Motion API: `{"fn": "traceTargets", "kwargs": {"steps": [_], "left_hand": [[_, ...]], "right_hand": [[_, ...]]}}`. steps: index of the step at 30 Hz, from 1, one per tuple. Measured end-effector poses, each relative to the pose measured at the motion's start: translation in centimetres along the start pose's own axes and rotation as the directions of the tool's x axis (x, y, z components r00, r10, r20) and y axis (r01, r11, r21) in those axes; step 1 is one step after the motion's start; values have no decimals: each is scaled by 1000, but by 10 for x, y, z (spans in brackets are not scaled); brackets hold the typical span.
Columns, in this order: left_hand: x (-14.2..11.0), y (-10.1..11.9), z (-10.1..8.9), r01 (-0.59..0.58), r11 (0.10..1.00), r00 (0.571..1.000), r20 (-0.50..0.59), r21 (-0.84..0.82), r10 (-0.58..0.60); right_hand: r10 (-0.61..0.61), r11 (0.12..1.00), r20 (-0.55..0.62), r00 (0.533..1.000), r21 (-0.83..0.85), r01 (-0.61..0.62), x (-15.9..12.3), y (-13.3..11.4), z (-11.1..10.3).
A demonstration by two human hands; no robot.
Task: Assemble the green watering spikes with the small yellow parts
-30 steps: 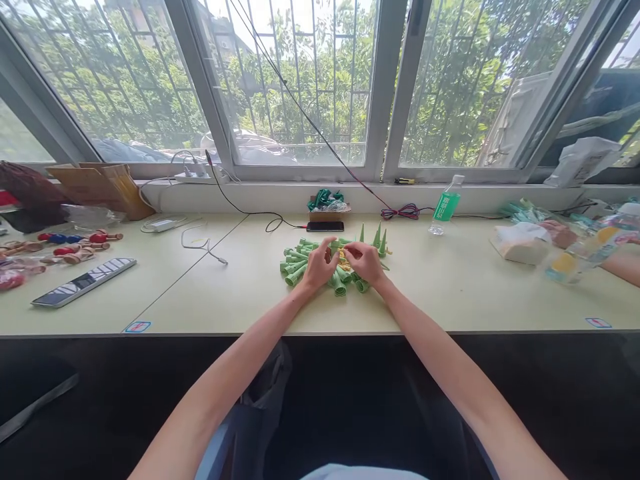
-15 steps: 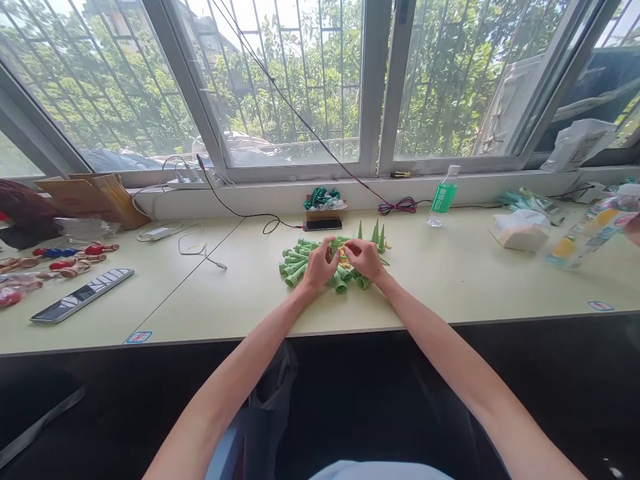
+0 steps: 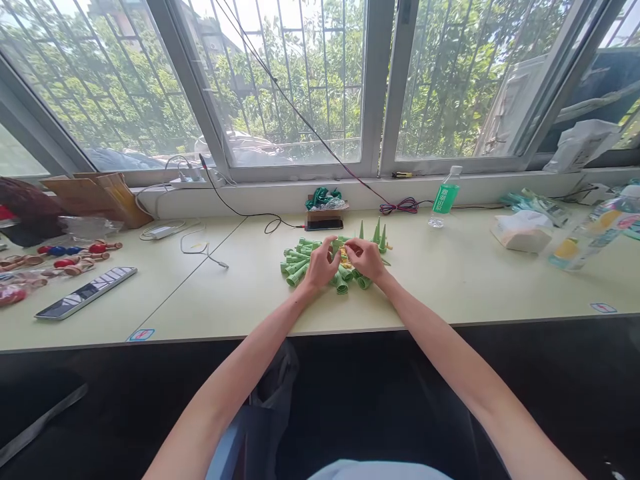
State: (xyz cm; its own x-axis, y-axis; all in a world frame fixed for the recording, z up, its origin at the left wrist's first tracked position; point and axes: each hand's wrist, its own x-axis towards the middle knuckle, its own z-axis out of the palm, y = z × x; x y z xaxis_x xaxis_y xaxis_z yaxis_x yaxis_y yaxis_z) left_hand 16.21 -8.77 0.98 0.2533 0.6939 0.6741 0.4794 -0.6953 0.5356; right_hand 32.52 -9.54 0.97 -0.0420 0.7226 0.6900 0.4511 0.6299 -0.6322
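Observation:
My left hand [image 3: 323, 263] is closed around a light green plastic tube piece [image 3: 337, 247], its thumb and forefinger curled about it. Close on its right, my right hand [image 3: 366, 259] has its fingertips pinched together at that piece; whatever lies between them is too small to make out. Beneath and around both hands lies a pile of green hollow tube pieces [image 3: 296, 271], several with open round ends toward me. Small yellow parts [image 3: 349, 265] show between the hands. Several green pointed cones [image 3: 377, 231] stand upright just beyond my right hand.
Behind the pile lie a black phone [image 3: 324, 225] and a small box with green foil [image 3: 325, 200]. A bottle with a green label [image 3: 443, 198], a tissue pack [image 3: 523, 231] and a large bottle [image 3: 593, 230] stand rightward. Leftward are a cable [image 3: 203, 252], a flat device [image 3: 87, 293] and wooden toys [image 3: 75, 260].
The view has shifted very slightly, so everything sits a little to the right. Both hands stay together over the pile, with only small finger movement.

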Motion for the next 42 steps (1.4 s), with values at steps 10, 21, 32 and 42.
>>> {"fn": "traceTargets", "kwargs": {"steps": [10, 21, 32, 42], "left_hand": [[0, 0, 0, -16, 1000, 1000, 4, 13, 16], [0, 0, 0, -10, 1000, 1000, 0, 16, 10], [1, 2, 0, 60, 998, 998, -27, -29, -61], [2, 4, -1, 146, 984, 989, -12, -104, -148]], "right_hand": [[-4, 1000, 3, 1000, -15, 4, 0, 0, 0], [8, 1000, 2, 1000, 11, -8, -1, -1, -1], [42, 994, -9, 999, 104, -40, -1, -7, -2], [44, 986, 29, 999, 157, -48, -2, -4, 0]]}}
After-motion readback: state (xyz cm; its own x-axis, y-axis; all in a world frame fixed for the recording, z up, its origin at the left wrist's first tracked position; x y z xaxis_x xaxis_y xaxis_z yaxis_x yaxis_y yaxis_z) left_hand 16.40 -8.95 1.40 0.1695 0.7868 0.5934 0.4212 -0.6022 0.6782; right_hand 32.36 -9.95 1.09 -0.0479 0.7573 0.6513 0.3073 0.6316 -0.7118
